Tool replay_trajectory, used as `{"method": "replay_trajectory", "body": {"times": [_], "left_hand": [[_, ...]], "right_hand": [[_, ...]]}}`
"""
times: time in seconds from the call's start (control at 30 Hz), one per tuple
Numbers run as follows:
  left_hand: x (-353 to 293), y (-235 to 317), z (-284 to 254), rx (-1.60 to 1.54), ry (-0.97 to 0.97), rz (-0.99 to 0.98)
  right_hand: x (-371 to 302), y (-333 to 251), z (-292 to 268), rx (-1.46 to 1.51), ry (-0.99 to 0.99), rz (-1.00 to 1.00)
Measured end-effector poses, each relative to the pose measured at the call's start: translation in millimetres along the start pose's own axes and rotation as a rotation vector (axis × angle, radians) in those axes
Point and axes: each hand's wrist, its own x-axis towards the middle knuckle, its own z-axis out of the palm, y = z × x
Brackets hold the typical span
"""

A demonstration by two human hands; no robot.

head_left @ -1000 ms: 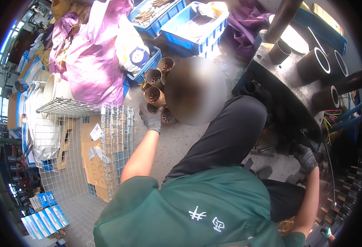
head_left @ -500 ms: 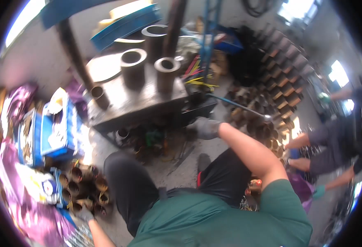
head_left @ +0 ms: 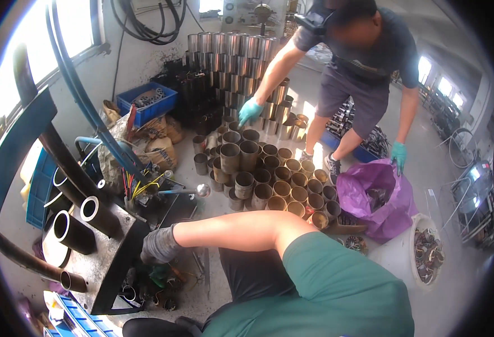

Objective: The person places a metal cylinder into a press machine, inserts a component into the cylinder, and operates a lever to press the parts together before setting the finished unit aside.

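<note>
My right hand [head_left: 160, 245], in a grey glove, is at the side edge of the metal press table [head_left: 102, 268]. Its fingers are out of sight against the dark edge, so a grip cannot be made out. Close above the wrist, a lever with a round metal knob [head_left: 202, 190] sticks out from the table. Two thick-walled metal sleeves [head_left: 74, 235] stand on the tabletop, with a smaller tube [head_left: 73, 281] near its corner. Dark parts and a green piece [head_left: 158, 276] lie below the edge. My left hand is outside the picture.
Several open metal tubes [head_left: 280, 188] are grouped on the floor beyond my forearm. A co-worker's green-gloved hand [head_left: 250, 111] reaches over them; the other holds a purple bag [head_left: 353, 188]. A white bucket [head_left: 415, 238] holds wound parts, and a blue crate [head_left: 126, 106] sits near the wall.
My view has swung right, bringing the tubes and co-worker to the middle. My left hand, earlier by the tubes at lower left, has left the picture; my right hand stays at the table edge.
</note>
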Motion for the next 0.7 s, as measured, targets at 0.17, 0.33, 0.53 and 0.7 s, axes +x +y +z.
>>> {"method": "replay_trajectory", "body": {"times": [0.17, 0.33, 0.53, 0.7], "left_hand": [[32, 48, 56, -0.226, -0.268, -0.016], [41, 60, 82, -0.384, -0.392, -0.11], [52, 44, 83, -0.541, -0.423, -0.27], [43, 23, 45, -0.729, -0.392, -0.442]], "right_hand": [[10, -38, -39, 0.314, 0.239, 0.159], [-8, -79, -77, 1.035, 0.337, 0.447], [11, -12, -24, 0.818, 0.392, 0.155], [7, -20, -17, 0.696, 0.233, 0.317]]}}
